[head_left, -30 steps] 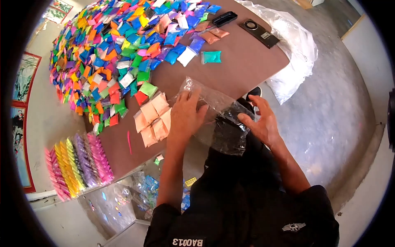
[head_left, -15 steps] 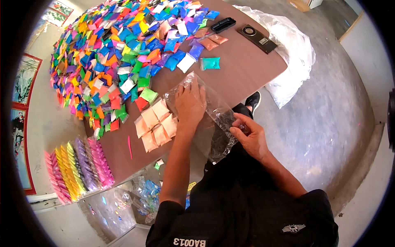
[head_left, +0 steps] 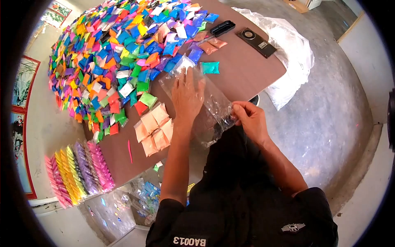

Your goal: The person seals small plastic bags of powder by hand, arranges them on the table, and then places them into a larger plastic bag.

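Observation:
A large clear plastic bag [head_left: 214, 101] stretches between my two hands over the table's front edge. Inside it or beneath its film lies my left hand [head_left: 188, 95], flat with fingers spread, its fingertips close to a white packet [head_left: 184, 63]. My right hand [head_left: 249, 119] pinches the bag's edge between thumb and fingers. To the left of my left forearm, several peach packets [head_left: 155, 131] lie grouped in rows on the brown table [head_left: 251, 70]. A teal packet [head_left: 210, 68] sits just beyond the bag.
A big heap of coloured packets [head_left: 111, 53] covers the table's far left. Filled long bags [head_left: 80, 171] lie at the left edge, near a pink stick [head_left: 130, 151]. Beyond are a black tray [head_left: 222, 28], a dark phone-like device [head_left: 256, 42] and white plastic sheeting [head_left: 292, 57].
Both hands have moved away from my body with the clear bag, my right hand rising most. The bag's upper end now overlaps the white packet.

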The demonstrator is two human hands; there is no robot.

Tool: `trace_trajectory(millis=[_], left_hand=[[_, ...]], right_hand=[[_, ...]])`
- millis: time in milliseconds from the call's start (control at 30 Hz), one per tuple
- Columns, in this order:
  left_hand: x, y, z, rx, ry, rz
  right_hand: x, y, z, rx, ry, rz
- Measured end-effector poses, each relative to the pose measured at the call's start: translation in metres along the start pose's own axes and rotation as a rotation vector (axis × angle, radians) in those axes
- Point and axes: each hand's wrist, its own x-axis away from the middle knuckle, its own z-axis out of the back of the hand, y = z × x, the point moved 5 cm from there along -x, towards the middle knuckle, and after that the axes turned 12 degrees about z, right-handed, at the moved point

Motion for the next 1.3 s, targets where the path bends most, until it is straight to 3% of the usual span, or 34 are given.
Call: trace_trajectory(millis=[200, 367, 600, 800, 967, 1200, 1300], left_hand=[[0.038, 0.028, 0.010, 0.073, -0.178, -0.047], [0.046, 0.013, -0.006, -0.037, -0.201, -0.077], [0.047, 0.018, -0.006, 0.082, -0.226, -0.084], [0.056, 0.024, -0.014, 0.008, -0.248, -0.150], [0.063, 0.023, -0.006, 0.079, -0.206, -0.136], [0.081, 0.028, 0.032, 0.172, -0.218, -0.110], [0.085, 0.022, 0.066, 0.192, -0.184, -0.015]], right_hand=[[-0.050, 0.008, -0.011, 0.141, 0.053, 0.081], [-0.062, 0.004, -0.018, 0.362, 0.065, 0.257], [-0.072, 0.012, -0.012, 0.278, 0.082, 0.256], [-0.071, 0.002, -0.013, 0.440, 0.120, 0.291], [-0.076, 0.022, -0.002, 0.229, 0.114, 0.275], [-0.075, 0.015, -0.008, 0.187, 0.139, 0.154], [-0.078, 0.027, -0.008, 0.206, 0.170, 0.246]])
